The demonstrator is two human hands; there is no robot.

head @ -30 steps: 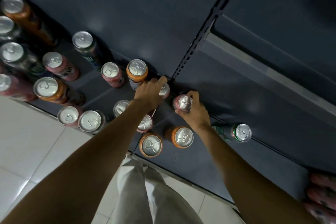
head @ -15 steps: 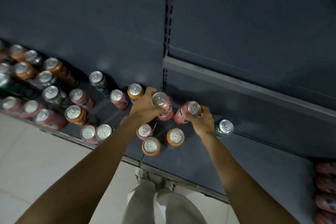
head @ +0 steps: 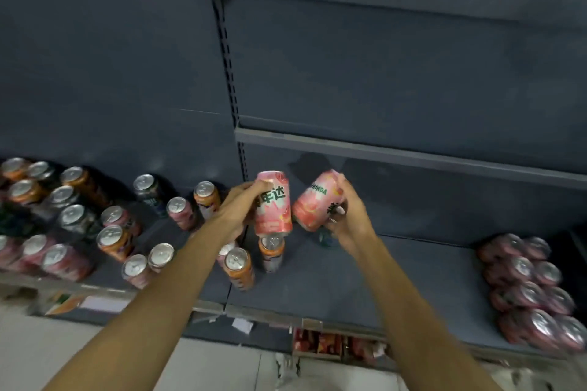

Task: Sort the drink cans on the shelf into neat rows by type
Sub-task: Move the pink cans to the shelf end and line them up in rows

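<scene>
Pink cans (head: 273,203), green lettering, one gripped in each hand.

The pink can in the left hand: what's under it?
Just below the pink can in the left hand stands an orange can on the shelf. Whether they touch is unclear.

Dark grey shelf (head: 413,270), two bays, seam near middle. Left bay: mixed cans (head: 79,222) standing loose, orange, pink, dark ones jumbled, tops up. Near seam: two orange cans (head: 239,268) upright, close together, pink can partly hidden behind arm. Right bay mostly bare grey surface; at far right, pink cans (head: 533,292) packed tight in block, touching. Paper price tags (head: 95,303) along front edge. Pale tile floor (head: 38,355) below.
</scene>
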